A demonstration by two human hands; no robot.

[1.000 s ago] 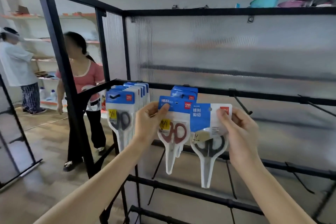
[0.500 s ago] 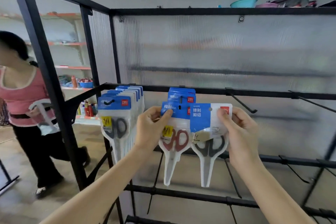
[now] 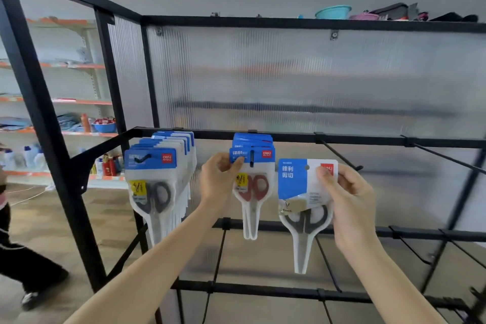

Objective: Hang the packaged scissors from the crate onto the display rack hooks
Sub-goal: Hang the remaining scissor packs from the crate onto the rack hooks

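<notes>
Both hands are raised in front of the black display rack (image 3: 342,24). Left hand (image 3: 219,179) pinches the blue top corner of a pack of red-handled scissors (image 3: 252,187), thumb on the front of the card and the other fingers curled behind it. That pack is the front one of a small stack on a hook (image 3: 252,159) of the rack's middle rail, and the hook's black tip shows through the card's slot. Right hand (image 3: 349,200) grips a separate pack of black-handled scissors (image 3: 302,208) by its right edge, thumb pressed on the red logo at the top corner, fingers wrapped behind. This pack is upright, blades pointing down, just right of the hanging stack and not on any hook. A bare hook (image 3: 339,152) juts from the rail above and behind it. Further left, a thicker stack of black-handled packs (image 3: 155,184) hangs from another hook. Beyond the frame stand shelves (image 3: 65,102) with goods.
</notes>
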